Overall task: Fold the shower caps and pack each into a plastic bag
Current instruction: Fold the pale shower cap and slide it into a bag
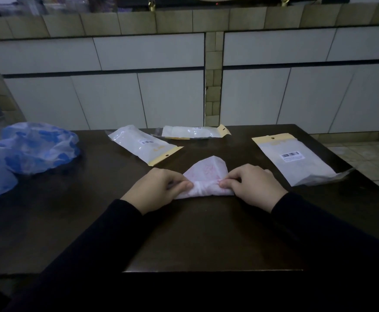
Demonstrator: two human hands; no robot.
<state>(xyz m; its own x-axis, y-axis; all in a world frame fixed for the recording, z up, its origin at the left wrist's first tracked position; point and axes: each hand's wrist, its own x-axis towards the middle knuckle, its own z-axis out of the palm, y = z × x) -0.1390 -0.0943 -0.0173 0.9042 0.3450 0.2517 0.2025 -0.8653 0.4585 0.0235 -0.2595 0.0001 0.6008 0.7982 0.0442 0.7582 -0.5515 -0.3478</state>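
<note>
Left hand (155,189) and right hand (255,185) pinched folded pink shower cap (206,176) on dark bench (195,233); three plastic bags (296,158) beyond.

The blue shower caps (26,152) at nine o'clock run off the picture's edge. Both hands cover the ends of the pink shower cap (206,179). The words on the plastic bags' labels (290,156) at two o'clock are too small to read. The shelf (48,5) at twelve o'clock is dark and blurry.
</note>
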